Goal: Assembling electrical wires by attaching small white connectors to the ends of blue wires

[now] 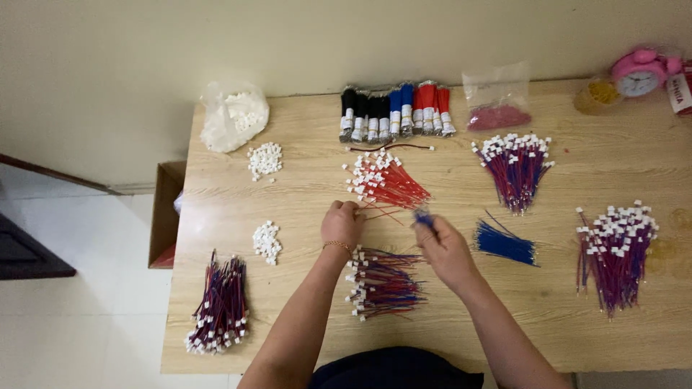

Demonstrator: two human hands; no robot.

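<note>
Wire bundles (382,282) (red-blue) between both forearms.

pink clock (639,73) at two o'clock, white plugs (265,160) at ten o'clock, blue wires (504,244), red wires (389,184), light wood table (288,202)

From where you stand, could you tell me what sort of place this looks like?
Probably a home workbench for small wire-harness assembly: a wooden table against a plain wall, sorted piles of red and blue connector wires, a bag of white plastic connectors, and a pink alarm clock.
</note>
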